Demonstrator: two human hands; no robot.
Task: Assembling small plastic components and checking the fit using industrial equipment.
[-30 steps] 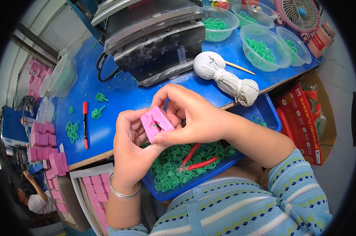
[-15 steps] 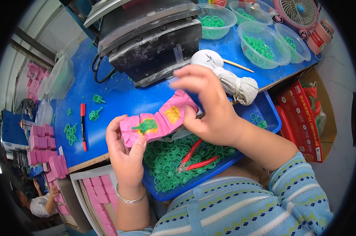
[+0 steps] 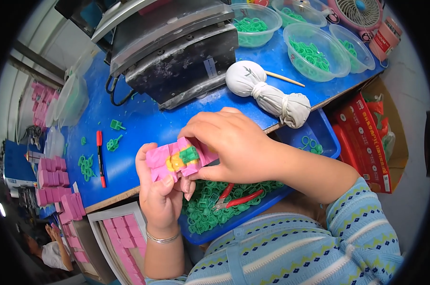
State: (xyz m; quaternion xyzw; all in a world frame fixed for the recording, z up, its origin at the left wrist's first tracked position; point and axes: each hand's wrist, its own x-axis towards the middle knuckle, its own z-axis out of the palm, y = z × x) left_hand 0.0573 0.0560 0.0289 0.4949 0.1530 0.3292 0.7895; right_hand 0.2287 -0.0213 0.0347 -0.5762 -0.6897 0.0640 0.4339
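Observation:
In front of me, above the blue tray, I hold a pink rubber mould [image 3: 158,159] in both hands. My left hand [image 3: 159,202] grips its left end, with the thumb along the near edge. Bent over the right end, the fingers of my right hand [image 3: 238,147] cover part of the mould. A green moulded piece [image 3: 190,155] shows at the mould's middle, beside a yellow hollow [image 3: 176,162]. Below lie many green ring-shaped pieces [image 3: 203,216] and red-handled cutters [image 3: 243,198], inside the blue tray [image 3: 295,135].
A dark metal machine [image 3: 182,66] stands at the back of the blue table. A tied white cloth bundle [image 3: 272,97] lies to its right, near clear bowls [image 3: 314,52] of green pieces. On the left are a red-and-black marker [image 3: 100,159] and stacked pink moulds [image 3: 51,173]. Another person [image 3: 56,251] works far left.
My right hand has come down from its raised pose onto the mould. The mould has been turned and bent, so the green piece now shows nearer my right fingers.

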